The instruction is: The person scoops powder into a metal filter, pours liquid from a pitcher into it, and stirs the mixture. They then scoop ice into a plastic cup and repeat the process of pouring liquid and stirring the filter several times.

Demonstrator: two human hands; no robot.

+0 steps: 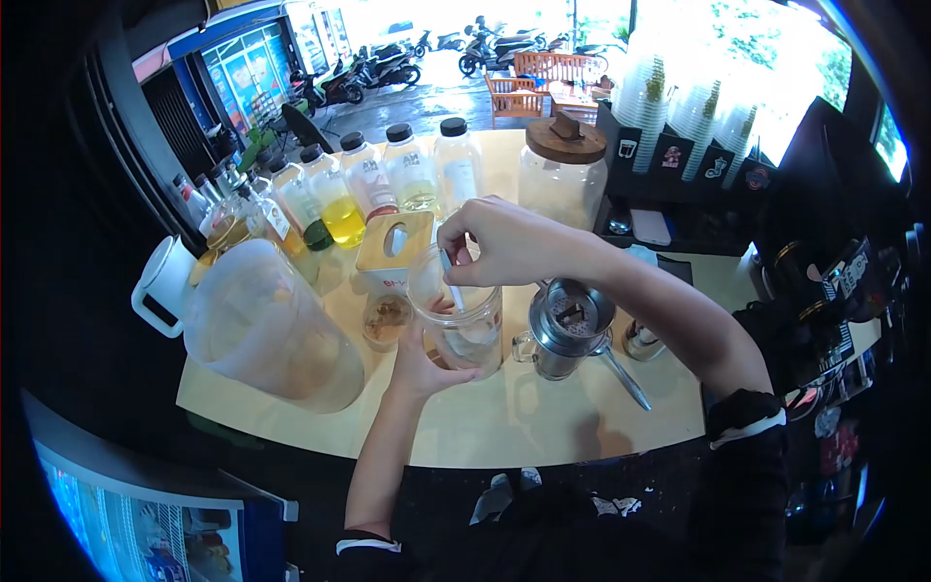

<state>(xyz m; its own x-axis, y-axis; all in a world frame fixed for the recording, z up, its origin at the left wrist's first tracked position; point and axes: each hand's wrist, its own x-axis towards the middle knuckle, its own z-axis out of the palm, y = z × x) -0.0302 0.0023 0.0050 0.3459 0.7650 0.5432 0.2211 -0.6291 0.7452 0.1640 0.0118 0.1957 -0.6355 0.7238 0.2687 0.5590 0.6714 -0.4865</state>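
My left hand (427,367) is wrapped around the lower side of a clear, wide-mouthed jar (473,341) standing on the counter. Above its mouth, my right hand (504,241) pinches a thin white stick-like utensil (453,283), which slants down into the jar; its lower end is hard to make out. Just left of the jar sits a small glass (386,325) with brownish contents. To the right, a metal strainer (574,315) with a long handle rests on a glass mug (555,363). A tissue box (396,254) with a wooden top stands behind the jar.
A large frosted plastic pitcher (272,335) and a white jug (167,286) occupy the left side. Several black-capped bottles (341,215) line the back, beside a wooden-lidded jar (561,184). Stacked plastic cups (640,92) stand at the back right. The counter's front edge (524,467) is close to me.
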